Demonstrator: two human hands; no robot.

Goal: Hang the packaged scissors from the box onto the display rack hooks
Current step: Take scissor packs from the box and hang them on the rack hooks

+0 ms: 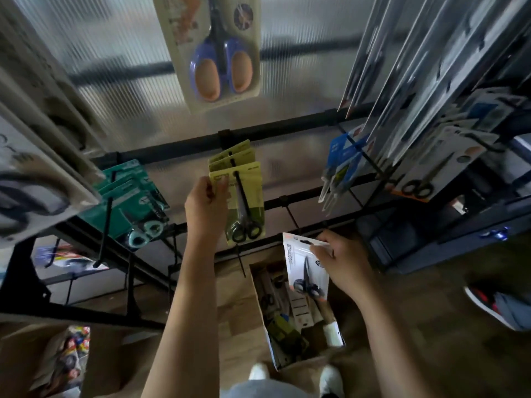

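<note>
We note the left hand (205, 201) pinching the front yellow-green pack (240, 196) on its hook; right hand (340, 261) grips a white scissors pack (306, 268) above the box (298, 314). Risk, we judge: its hang hole misses the hook and it drops.

Print on scissors packages (307, 268) blurred, unreadable.

Yellow-green scissors packs (240, 193) hold black-handled scissors; the white pack (306, 268) has dark grey handles with orange trim; teal packs (129, 196) hang left; purple-handled scissors (221, 61) sit on cream card above; brown cardboard box (298, 317) below.
</note>
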